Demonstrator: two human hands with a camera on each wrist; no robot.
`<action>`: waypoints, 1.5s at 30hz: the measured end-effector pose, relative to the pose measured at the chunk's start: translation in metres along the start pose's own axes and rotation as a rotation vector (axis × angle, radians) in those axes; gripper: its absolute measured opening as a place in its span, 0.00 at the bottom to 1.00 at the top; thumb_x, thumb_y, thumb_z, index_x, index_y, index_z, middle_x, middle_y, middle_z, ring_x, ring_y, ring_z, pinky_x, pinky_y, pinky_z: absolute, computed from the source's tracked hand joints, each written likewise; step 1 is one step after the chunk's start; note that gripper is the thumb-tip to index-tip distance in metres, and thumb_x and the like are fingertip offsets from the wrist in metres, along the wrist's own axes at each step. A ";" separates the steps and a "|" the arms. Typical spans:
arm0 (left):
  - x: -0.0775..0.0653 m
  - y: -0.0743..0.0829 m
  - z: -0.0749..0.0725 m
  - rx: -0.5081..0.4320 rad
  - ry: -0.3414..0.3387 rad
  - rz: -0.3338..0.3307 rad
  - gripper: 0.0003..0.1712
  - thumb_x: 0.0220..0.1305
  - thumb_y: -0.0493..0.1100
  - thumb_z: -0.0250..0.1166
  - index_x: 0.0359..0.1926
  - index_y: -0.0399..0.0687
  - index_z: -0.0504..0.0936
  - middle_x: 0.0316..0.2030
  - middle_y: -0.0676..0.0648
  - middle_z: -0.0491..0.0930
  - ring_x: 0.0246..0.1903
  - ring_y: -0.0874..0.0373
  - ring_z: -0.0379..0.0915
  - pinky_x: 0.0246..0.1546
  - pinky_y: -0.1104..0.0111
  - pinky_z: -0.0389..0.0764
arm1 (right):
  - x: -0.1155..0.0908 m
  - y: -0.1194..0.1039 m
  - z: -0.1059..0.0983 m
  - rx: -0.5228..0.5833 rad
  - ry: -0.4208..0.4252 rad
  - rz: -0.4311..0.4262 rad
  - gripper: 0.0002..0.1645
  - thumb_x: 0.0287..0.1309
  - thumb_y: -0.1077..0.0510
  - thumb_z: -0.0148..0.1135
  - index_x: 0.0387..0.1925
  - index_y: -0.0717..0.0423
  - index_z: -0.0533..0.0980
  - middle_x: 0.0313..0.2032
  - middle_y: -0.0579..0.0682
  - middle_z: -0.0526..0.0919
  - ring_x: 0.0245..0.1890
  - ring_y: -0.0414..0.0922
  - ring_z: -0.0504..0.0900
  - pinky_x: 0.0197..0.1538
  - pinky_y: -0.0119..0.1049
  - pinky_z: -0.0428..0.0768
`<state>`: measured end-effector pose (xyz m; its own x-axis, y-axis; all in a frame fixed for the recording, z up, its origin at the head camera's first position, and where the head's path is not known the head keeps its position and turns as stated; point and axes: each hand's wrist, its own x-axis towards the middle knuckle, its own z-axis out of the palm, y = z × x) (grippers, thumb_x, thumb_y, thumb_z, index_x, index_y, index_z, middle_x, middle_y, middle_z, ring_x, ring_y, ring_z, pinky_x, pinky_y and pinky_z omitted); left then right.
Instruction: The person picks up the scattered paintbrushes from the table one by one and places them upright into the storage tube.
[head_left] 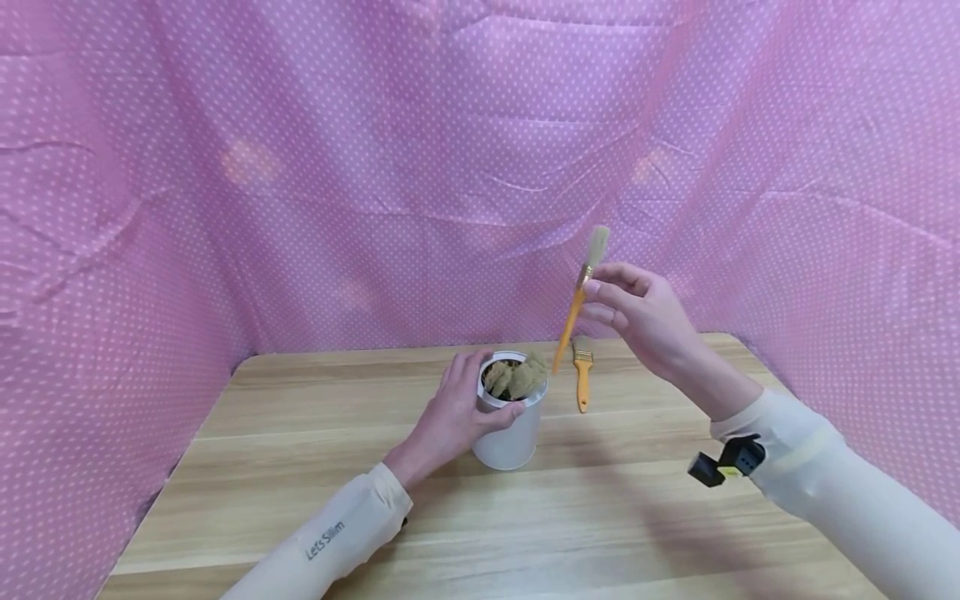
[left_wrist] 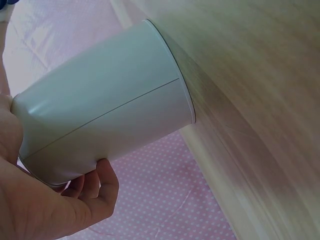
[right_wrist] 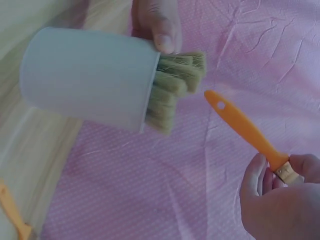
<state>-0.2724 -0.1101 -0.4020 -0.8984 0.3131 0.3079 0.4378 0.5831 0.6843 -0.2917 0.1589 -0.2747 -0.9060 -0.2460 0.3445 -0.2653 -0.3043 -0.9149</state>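
Observation:
My left hand (head_left: 450, 412) grips a white cylindrical container (head_left: 510, 437) near its rim, thumb on the near side and fingers round the far side. The container stands upright on the table. Several pale brush heads (head_left: 517, 377) stick up from its mouth, packed bristles up. To the right and higher, my right hand (head_left: 648, 321) pinches a paintbrush (head_left: 570, 327) by its metal band. That brush has an orange handle pointing down toward the container, its bristles up. In the right wrist view, the handle end (right_wrist: 220, 104) is apart from the container's bristles.
Another orange-handled paintbrush (head_left: 582, 383) lies flat on the wooden table (head_left: 315, 450), right of the container, bristles toward the back edge. A pink dotted cloth (head_left: 420, 167) hangs behind the table and along both sides.

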 end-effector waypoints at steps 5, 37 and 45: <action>-0.001 0.000 -0.001 0.003 -0.002 0.002 0.58 0.55 0.73 0.70 0.76 0.48 0.59 0.63 0.44 0.65 0.62 0.51 0.61 0.58 0.50 0.73 | 0.009 0.002 0.017 0.034 0.017 -0.067 0.15 0.64 0.69 0.67 0.50 0.71 0.76 0.45 0.61 0.82 0.47 0.53 0.84 0.57 0.46 0.78; -0.001 0.002 -0.001 0.002 -0.006 0.009 0.54 0.56 0.68 0.72 0.77 0.57 0.58 0.59 0.50 0.65 0.58 0.53 0.61 0.54 0.52 0.75 | 0.007 0.065 0.065 -0.770 -0.305 -0.155 0.09 0.65 0.60 0.68 0.45 0.53 0.81 0.40 0.45 0.86 0.44 0.44 0.83 0.49 0.46 0.82; -0.002 0.003 0.000 -0.003 0.011 0.014 0.50 0.57 0.66 0.73 0.73 0.54 0.62 0.60 0.50 0.65 0.58 0.53 0.61 0.52 0.52 0.75 | 0.004 0.068 0.066 -0.857 -0.319 -0.184 0.11 0.64 0.56 0.68 0.48 0.51 0.83 0.41 0.40 0.85 0.42 0.41 0.82 0.45 0.50 0.80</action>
<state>-0.2696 -0.1095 -0.4006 -0.8925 0.3127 0.3251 0.4503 0.5766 0.6817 -0.2921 0.0767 -0.3217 -0.7256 -0.5412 0.4251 -0.6639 0.3880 -0.6393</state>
